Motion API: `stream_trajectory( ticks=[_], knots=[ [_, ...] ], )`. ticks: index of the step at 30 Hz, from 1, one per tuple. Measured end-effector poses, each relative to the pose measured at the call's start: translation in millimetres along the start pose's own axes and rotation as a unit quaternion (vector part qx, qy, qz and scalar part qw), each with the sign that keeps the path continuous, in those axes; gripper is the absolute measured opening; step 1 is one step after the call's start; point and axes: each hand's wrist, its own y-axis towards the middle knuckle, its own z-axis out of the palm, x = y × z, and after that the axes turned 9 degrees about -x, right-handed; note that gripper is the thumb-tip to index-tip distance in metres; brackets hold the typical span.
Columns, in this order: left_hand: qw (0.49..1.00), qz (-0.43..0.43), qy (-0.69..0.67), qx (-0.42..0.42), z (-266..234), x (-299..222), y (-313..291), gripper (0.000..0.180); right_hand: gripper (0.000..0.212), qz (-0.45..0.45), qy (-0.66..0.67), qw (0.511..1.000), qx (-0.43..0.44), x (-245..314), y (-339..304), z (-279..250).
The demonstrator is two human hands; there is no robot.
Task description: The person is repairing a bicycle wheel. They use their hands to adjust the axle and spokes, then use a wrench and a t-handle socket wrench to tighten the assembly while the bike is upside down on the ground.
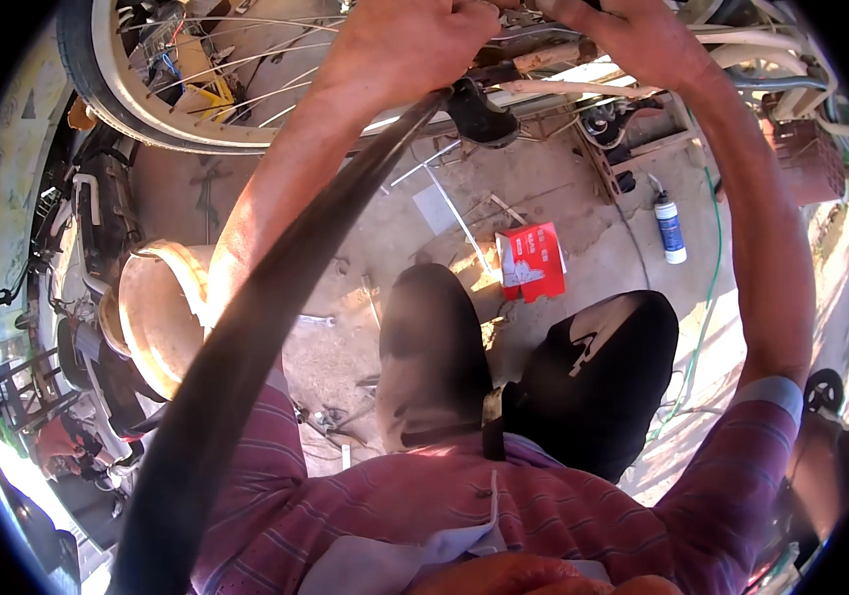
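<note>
Beyond the person's 2 knees [434,332], spoked bicycle wheel [137,99] runs behind the left forearm [291,169]. Left hand [410,45] curled in, right hand [643,40] bent near pale tubes [757,40]. Fingertips cut off up top; from here I can't tell what either clamps.

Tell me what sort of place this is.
Probably a bicycle repair spot or small workshop. A spoked wheel stands near the person's hands, a wrench-like tool lies on the ground, and there is a blue-and-white bottle with a nozzle.
</note>
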Motion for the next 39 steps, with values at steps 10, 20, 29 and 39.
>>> stream_trajectory(
  ticks=[10,20,29,39],
  knots=[
    [0.999,-0.008,-0.05,-0.014,-2.4,-7.1,-11.7,0.027,0.024,-0.051,-0.016,0.997,-0.064,-12.7,3.1,5.2],
    [0.995,-0.057,-0.079,-0.003,-3.7,-19.0,-10.6,0.025,0.033,0.048,0.008,0.998,0.035,9.7,12.4,-16.5],
    [0.995,-0.054,-0.065,-0.052,6.9,-17.8,-5.2,0.022,0.041,-0.004,0.117,0.992,0.055,-52.8,28.4,8.2],
    [0.988,-0.018,-0.129,-0.078,12.6,-7.3,-14.1,0.023,0.03,-0.008,0.04,0.999,-0.013,-4.1,3.7,-2.9]
  ],
)
